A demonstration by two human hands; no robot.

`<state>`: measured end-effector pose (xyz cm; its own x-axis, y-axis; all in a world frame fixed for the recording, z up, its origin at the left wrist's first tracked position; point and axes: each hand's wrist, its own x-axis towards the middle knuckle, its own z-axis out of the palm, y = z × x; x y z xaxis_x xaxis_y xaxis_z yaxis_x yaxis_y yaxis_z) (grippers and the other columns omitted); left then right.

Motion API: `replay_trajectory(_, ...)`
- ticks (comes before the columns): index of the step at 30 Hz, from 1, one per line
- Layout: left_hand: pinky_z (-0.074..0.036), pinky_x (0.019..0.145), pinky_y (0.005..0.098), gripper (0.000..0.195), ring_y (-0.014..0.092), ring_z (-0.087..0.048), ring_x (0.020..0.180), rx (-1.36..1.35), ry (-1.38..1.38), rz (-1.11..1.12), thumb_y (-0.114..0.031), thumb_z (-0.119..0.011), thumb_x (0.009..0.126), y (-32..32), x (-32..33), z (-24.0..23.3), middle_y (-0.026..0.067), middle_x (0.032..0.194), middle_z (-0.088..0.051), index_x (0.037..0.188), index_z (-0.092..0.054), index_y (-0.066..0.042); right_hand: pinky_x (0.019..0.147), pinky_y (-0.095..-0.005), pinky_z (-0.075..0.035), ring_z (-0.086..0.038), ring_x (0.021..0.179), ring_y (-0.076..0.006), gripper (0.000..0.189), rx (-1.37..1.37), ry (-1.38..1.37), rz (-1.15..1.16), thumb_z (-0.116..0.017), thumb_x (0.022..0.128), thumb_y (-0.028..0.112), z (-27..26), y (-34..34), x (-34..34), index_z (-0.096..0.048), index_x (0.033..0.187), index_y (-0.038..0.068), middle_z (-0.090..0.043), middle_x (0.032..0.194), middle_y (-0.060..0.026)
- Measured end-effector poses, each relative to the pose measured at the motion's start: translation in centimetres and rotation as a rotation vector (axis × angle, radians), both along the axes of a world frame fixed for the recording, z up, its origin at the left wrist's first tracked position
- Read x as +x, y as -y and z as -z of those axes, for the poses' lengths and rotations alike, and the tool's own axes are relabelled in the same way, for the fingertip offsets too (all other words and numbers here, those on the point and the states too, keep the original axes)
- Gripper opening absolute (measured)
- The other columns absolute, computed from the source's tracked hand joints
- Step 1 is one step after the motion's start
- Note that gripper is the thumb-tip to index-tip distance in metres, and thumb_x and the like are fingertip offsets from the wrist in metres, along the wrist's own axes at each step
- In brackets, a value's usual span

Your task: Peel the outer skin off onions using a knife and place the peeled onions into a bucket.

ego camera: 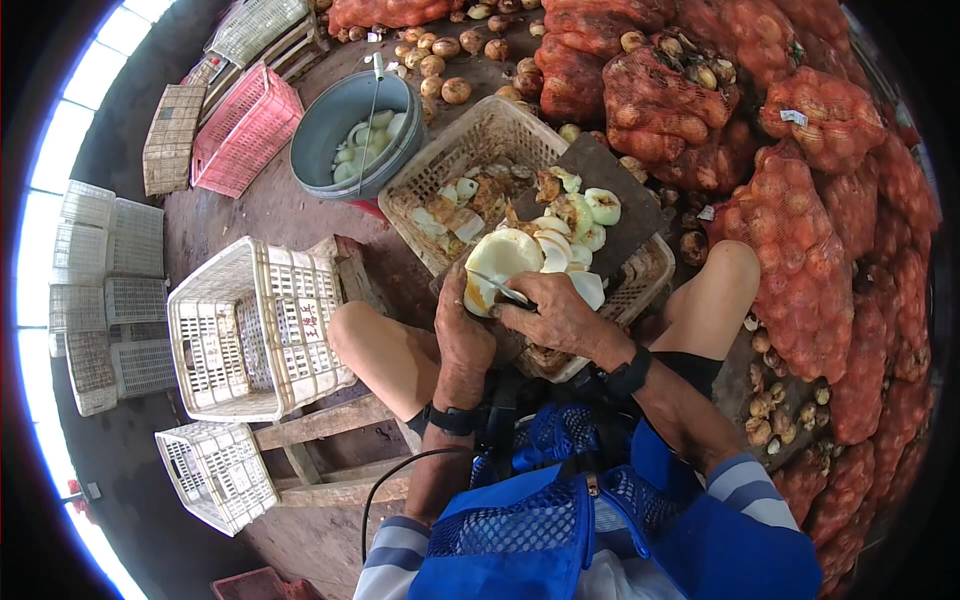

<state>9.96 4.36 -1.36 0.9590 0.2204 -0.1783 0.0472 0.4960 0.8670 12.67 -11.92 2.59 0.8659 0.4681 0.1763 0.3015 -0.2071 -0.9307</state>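
My left hand [463, 330] grips a large pale, hollowed onion [504, 259] by its left side, with its cupped opening facing up. In my right hand [559, 315] is a small knife [510, 294], its blade lying across the onion's lower edge. Just beyond, peeled onion pieces [589, 221] and brown skins rest on a dark board [630, 187]. The board lies across a dirty plastic crate [510, 120] in front of me. More onion scraps [454, 202] fill part of the crate left of the board.
A grey bucket [307, 161] holding peeled onions stands beyond the crate, left. White crates [225, 330] and a wooden pallet [337, 420] are on my left, a pink crate [244, 131] farther off. Red mesh sacks of onions [787, 277] pile up right; loose onions [446, 49] lie ahead.
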Motion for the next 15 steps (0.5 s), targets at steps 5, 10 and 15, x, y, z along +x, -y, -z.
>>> replay_trajectory(5, -0.051, 0.096, 0.0357, 0.053, 0.028, -0.062, 0.117, 0.269, -0.010, -0.075, 0.003, -0.070, 0.083, -0.7, -0.3, 1.6, 0.0185, 0.122, -0.064, 0.132, -0.052, 0.002, 0.063, -0.0473, -0.050, -0.065, 0.073, -0.0409, 0.033, -0.153, 0.005, -0.005, -0.060, 0.098, 0.030, -1.2, 0.7, -1.1, -0.060, 0.092, -0.002, -0.063, 0.075, -0.0240)
replay_trajectory(10, -0.051, 0.094, 0.0378, 0.045, 0.027, -0.062, 0.114, 1.253, 0.211, -0.140, -0.002, -0.068, 0.087, -0.1, -0.6, 0.2, 0.0194, 0.119, -0.064, 0.130, -0.053, 0.003, 0.052, -0.0467, -0.048, -0.062, 0.057, -0.0389, 0.032, -0.301, 0.163, 0.135, -0.057, 0.100, 0.029, 0.9, 0.0, -2.1, -0.055, 0.085, 0.001, -0.058, 0.060, -0.0192)
replay_trajectory(15, -0.045, 0.104, 0.0463, 0.060, 0.041, -0.055, 0.122, 1.321, 0.274, -0.057, 0.002, -0.068, 0.083, -0.8, -0.7, 1.3, 0.0237, 0.132, -0.058, 0.138, -0.046, 0.005, 0.044, -0.0437, -0.048, -0.061, 0.049, -0.0360, 0.032, -0.397, 0.151, 0.201, -0.056, 0.100, 0.029, 1.0, -1.1, -2.1, -0.054, 0.083, 0.002, -0.055, 0.053, -0.0165)
